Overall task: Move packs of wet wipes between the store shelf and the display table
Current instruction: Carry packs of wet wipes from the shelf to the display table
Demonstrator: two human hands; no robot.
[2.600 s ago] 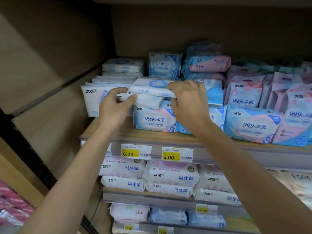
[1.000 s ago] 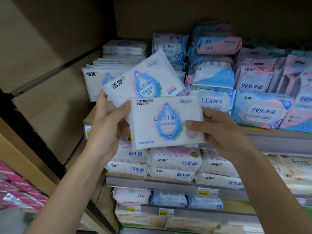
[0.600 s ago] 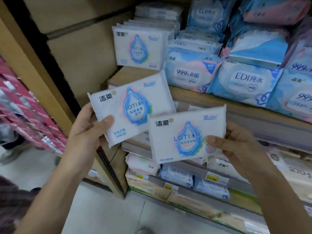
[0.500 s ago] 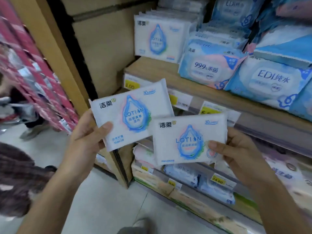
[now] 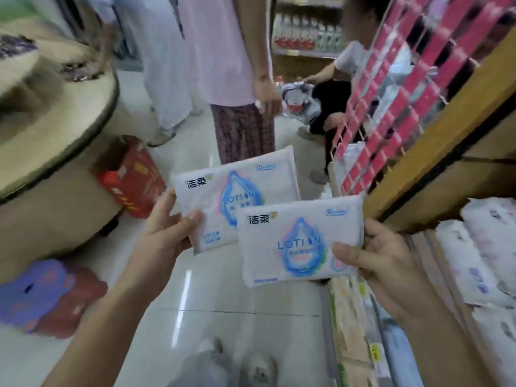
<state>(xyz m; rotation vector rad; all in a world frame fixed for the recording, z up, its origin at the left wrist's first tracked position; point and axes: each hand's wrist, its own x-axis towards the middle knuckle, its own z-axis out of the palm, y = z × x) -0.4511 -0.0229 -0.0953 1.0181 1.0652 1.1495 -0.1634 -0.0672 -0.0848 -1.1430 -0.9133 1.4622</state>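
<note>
Display table (image 5: 83, 113): round, tan, dark-rimmed, at far left; a red box (image 5: 131, 180) sits on the floor at its foot.

Left hand (image 5: 164, 233): right of the table, clamped on the lower left corner of the rear wipes pack (image 5: 234, 191) (white, blue droplet, "LOTION"), thumb on its face. The pack is in the air over the aisle floor, well clear of the table.

Front wipes pack (image 5: 296, 244): same print, overlapping the rear one's lower right corner.

Right hand (image 5: 382, 255): closed on the front pack's right edge, thumb on top.

Store shelf (image 5: 446, 141): farthest from the table, at the right edge.
</note>
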